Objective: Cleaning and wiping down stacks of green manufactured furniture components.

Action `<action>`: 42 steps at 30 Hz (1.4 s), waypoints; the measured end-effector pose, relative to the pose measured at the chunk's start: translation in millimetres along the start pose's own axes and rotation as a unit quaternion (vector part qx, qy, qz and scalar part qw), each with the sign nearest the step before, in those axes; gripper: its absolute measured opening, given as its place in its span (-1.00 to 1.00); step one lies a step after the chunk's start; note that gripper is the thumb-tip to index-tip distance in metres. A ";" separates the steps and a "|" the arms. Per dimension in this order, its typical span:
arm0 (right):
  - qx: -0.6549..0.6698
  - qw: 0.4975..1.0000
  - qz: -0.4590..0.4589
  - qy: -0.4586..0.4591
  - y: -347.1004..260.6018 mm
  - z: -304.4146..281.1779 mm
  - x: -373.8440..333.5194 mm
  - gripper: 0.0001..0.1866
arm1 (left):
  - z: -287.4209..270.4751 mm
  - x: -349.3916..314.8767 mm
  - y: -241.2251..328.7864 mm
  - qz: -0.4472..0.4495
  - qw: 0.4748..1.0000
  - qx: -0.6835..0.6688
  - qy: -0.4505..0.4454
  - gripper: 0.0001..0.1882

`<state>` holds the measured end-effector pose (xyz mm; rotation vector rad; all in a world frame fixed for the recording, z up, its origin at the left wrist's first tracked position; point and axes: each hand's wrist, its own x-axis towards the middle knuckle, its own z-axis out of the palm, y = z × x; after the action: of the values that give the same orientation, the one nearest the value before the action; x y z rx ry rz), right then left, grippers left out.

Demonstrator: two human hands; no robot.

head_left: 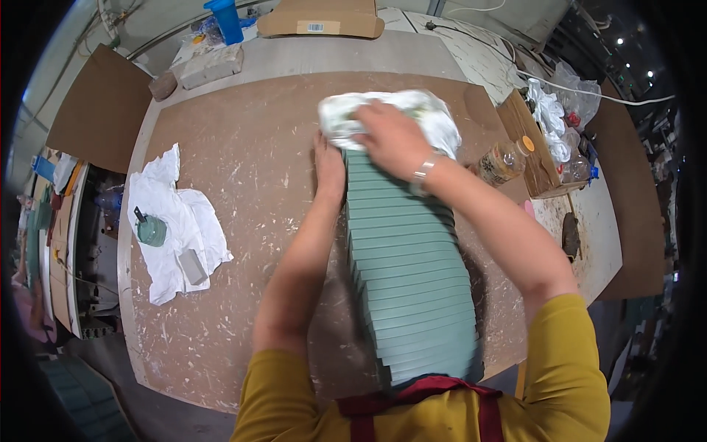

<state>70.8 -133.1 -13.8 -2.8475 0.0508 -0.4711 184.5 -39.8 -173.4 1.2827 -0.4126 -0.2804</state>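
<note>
Pressing a bunched cloth (436,121) over the far end of a green slatted piece (409,272)

At the far left of the counter (250,162), a spread cloth (195,217) is laid out flat; a green pot (152,232) and a pale block (193,267) are set on it, perhaps so that the surface beneath is spared. Farther right, the left hand (329,168) is laid along the piece's left side near the far end, fingers extended and nothing seen held, presumably so that the edge is steadied. Right of centre on the counter, the slatted piece is placed lengthwise before the person. Its long axis is pointed away from the body, leaning slightly left at the far end, while its slats are run crosswise; whether they are joined cannot be told. Over the far end, the bunched cloth is gripped under the right hand (394,140), whose fingers are blurred. To the right, an orange-capped bottle (502,163) is stood beside a wooden box (521,118) in which plastic bags (578,92) are gathered, seemingly so that the working area is left free.
</note>
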 end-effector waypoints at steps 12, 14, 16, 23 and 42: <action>-0.006 0.997 0.069 0.036 18.0 4.7 5.3 -0.68 | 35.7 -17.9 33.4 0.032 0.994 0.071 0.074 -0.55; 0.002 0.999 0.037 0.015 -11.2 18.2 25.5 -0.70 | 32.1 -13.4 19.8 0.011 0.996 -0.048 0.068 -0.53; 0.040 0.999 -0.019 0.025 -8.6 20.5 25.4 -0.69 | 29.8 -6.9 8.1 0.008 0.994 -0.064 0.083 -0.54; -0.035 0.992 0.106 0.065 42.0 -11.3 -11.7 -0.72 | 46.1 -19.8 36.9 0.038 0.992 0.080 0.095 -0.59; 0.261 0.959 -0.091 -0.067 -61.2 -3.4 -33.6 -0.65 | 4.6 -99.0 53.0 -0.091 0.974 -0.126 -0.162 -0.38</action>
<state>37.4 -72.2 -5.6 -2.3597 -0.3179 -0.2734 92.6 12.4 -135.2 1.0261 -0.5192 -0.6830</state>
